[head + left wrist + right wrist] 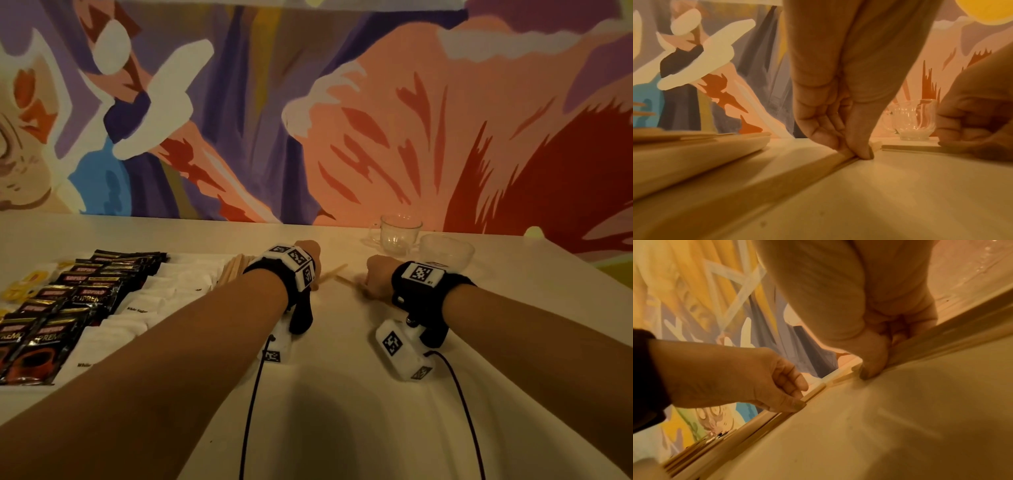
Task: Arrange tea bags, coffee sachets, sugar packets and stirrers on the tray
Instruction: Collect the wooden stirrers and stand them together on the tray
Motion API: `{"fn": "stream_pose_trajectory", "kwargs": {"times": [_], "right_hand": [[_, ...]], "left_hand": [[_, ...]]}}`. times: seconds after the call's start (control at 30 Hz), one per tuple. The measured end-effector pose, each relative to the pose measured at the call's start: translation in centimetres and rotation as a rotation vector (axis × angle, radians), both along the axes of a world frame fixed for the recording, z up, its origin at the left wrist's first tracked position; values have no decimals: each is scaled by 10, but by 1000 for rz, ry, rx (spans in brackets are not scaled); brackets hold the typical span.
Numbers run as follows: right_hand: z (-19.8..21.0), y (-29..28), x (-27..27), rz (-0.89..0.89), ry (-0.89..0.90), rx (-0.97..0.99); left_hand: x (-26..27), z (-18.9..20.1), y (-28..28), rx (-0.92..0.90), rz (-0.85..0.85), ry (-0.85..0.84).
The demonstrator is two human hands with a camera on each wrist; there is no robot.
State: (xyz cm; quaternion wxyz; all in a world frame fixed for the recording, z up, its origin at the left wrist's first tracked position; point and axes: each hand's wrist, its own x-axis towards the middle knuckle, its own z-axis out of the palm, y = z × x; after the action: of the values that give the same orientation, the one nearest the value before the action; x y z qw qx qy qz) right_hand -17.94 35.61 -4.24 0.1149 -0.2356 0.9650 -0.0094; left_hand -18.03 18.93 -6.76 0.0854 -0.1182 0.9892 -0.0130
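My left hand pinches a wooden stirrer that lies flat on the table, just right of the tray. A little further right, my right hand pinches the end of a second stirrer, also lying on the table. The two stirrers' ends nearly meet between my hands. On the tray lie yellow tea bags, black coffee sachets, white sugar packets and a bundle of stirrers.
A glass cup on a saucer and a clear glass bowl stand behind my right hand, near the painted wall. The white table's right edge runs diagonally past the bowl. Cables trail from both wrist cameras toward me.
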Motion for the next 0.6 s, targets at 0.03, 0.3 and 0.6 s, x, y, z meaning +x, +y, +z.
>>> {"fn": "stream_pose_trajectory", "kwargs": {"times": [0.03,0.3,0.6], "right_hand": [[2,-1,2,10,-9,47],[3,-5,7,83,-38,217],[15,4,7,-212,-196,-779]], "left_hand": [[-1,-1,-2,1,9,7],[20,8,10,128,60,-15],[61,48,21,806,137,307]]}}
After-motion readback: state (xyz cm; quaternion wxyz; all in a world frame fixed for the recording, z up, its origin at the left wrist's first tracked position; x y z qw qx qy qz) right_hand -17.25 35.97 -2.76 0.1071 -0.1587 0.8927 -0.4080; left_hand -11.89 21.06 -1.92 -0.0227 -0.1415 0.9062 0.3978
